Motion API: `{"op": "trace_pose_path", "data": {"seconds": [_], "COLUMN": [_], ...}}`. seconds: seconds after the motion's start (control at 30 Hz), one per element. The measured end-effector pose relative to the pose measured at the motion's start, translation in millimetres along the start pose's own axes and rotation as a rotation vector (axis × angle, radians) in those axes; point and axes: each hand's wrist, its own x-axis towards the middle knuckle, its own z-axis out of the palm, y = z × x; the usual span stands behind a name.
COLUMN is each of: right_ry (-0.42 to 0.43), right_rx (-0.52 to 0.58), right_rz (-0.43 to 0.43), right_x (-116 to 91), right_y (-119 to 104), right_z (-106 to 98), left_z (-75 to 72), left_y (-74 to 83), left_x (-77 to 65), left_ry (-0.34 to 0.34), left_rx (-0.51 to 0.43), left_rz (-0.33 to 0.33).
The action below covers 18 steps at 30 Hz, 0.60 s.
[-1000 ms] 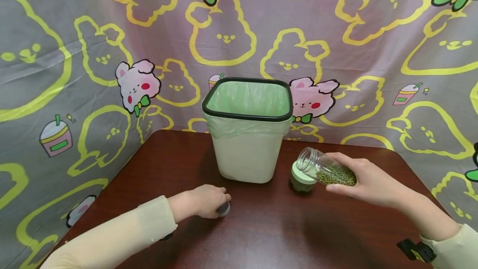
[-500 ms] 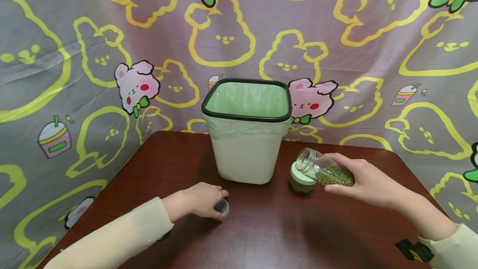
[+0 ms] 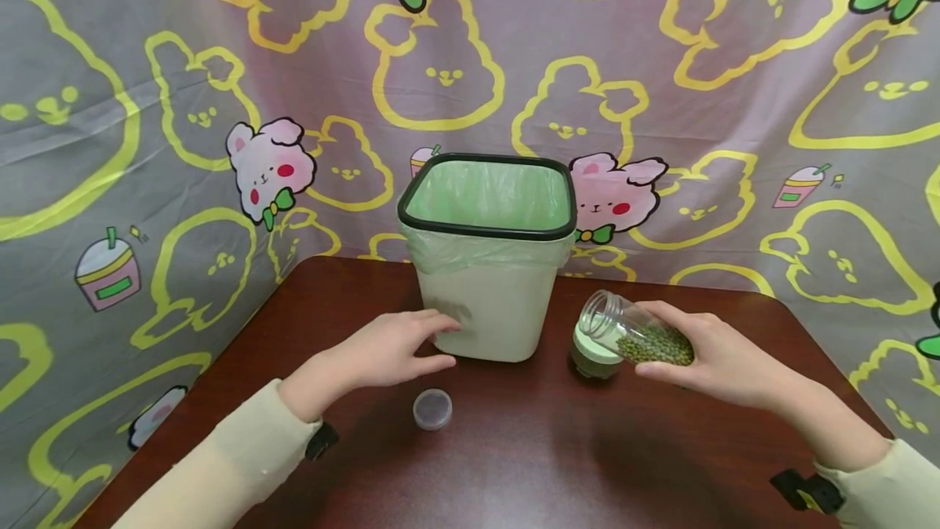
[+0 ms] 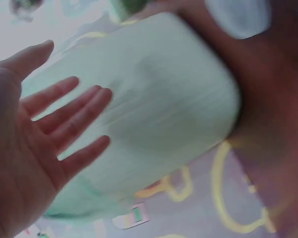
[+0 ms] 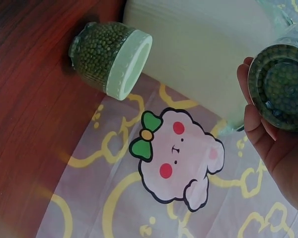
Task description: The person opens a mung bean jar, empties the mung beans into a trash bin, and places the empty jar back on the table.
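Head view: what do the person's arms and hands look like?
The left sleeve and right sleeve are plain pale cream, leaving the wrists bare. The left hand and right hand are ungloved. A small black device sits by the left sleeve; a second device, black with a yellow mark, by the right.

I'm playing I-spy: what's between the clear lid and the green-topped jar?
Just bare table between the clear lid and the green-topped jar; the head view shows it.

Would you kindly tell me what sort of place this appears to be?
Probably a makeshift filming booth: cartoon-print cloth hangs behind and beside a brown table, and black gear shows at both sleeves.
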Motion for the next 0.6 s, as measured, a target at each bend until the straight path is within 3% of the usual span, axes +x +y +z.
{"op": "trace_pose_path", "data": {"seconds": [0.27, 0.37, 0.5, 0.6], "right_ry": [0.004, 0.003, -0.002, -0.003], "right_rx": [0.0, -0.001, -0.002, -0.006], "right_rz": [0.007, 0.006, 0.012, 0.022], "right_x": [0.3, 0.2, -0.2, -0.5], "right_y": [0.8, 1.2, 1.9, 2.1], "right_z": [2.0, 2.4, 2.8, 2.7], "left_z": [-39.6, -54.5, -71.3, -82.2], "left_y": [5.8, 7.5, 5.1, -0.7], "left_x": [17.4, 25.1, 37.0, 48.3], "left_ry": [0.482, 0.612, 0.717, 0.713], "left_rx": [-0.056, -0.086, -0.064, -0.025], "left_rz": [0.296, 0.361, 0.345, 0.233]}}
